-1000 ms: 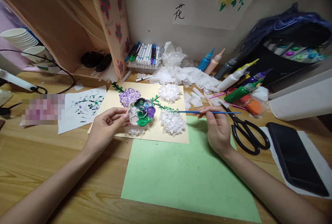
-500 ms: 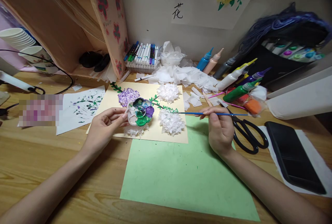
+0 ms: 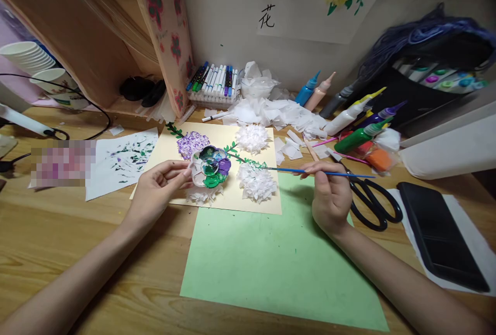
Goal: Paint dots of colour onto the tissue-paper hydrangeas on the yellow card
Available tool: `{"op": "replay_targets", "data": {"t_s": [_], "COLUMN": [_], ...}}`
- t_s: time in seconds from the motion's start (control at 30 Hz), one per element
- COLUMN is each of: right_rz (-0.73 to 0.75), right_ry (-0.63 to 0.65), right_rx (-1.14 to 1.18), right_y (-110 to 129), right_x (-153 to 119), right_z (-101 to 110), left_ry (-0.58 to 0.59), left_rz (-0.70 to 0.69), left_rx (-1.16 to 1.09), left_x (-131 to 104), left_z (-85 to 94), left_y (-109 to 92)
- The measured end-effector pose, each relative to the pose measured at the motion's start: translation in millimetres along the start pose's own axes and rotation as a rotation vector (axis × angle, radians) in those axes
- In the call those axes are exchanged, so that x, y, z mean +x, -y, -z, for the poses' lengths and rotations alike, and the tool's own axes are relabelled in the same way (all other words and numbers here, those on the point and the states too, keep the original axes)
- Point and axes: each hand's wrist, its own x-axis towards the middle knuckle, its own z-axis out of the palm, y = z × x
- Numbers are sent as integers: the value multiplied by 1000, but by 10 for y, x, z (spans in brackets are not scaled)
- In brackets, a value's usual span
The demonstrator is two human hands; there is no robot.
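Note:
Gripped at its left rim by my left hand (image 3: pixel 166 186) is a flower-shaped paint palette (image 3: pixel 198 167) with green, purple and dark paint in its wells. It hovers over a cream sheet (image 3: pixel 163 169), hiding part of a white paper flower (image 3: pixel 204 197). My right hand (image 3: pixel 330 193) pinches a thin blue paintbrush (image 3: pixel 333 173). The brush tip lies at green strokes on the upper edge of the lower right white tissue flower (image 3: pixel 256 184). Another white flower (image 3: pixel 253 138) and a purple-tinted one (image 3: pixel 192 143) sit higher on the sheet, with painted green stems and leaves between.
A green sheet (image 3: pixel 279 273) lies in front. Black-handled scissors (image 3: pixel 374 203) and a black phone (image 3: pixel 439 234) are at right. Paint bottles (image 3: pixel 360 133), tissue scraps (image 3: pixel 271 110) and a marker box (image 3: pixel 213 87) line the back. A paint-smeared paper (image 3: pixel 124 162) lies left.
The brush's handle end has dipped slightly and shifted right, while its tip stays by the lower right flower. The palette and my left hand hold nearly still.

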Motion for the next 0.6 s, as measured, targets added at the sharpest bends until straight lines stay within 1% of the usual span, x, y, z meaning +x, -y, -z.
{"op": "replay_targets", "data": {"t_s": [0.1,0.17,0.3,0.37,0.43,0.5,0.6], "right_rz": [-24,-2,62,37,9,22,66], "right_ry": [84,106,12,24,74,94,23], "right_rx": [-28,-23,-16,-27,-35,-35,-49], "right_y": [6,13,15,11,11,15,21], "right_x": [-6,-12,-22,-23,-23,-23,-26], "right_z": [0,-2,-6,-7,-8,-9,-8], "left_ry": [4,6,4,-2,-8,-9,-9], "left_rz": [3,4,6,2,-1,-2,-6], "left_rx": [-11,-21,-16,0,15,19,14], "left_x": [-5,-8,-10,-9,-8,-6,0], "left_z": [4,6,4,2,0,-4,-10], "left_y": [-4,-7,-9,-9,-9,-11,-11]}}
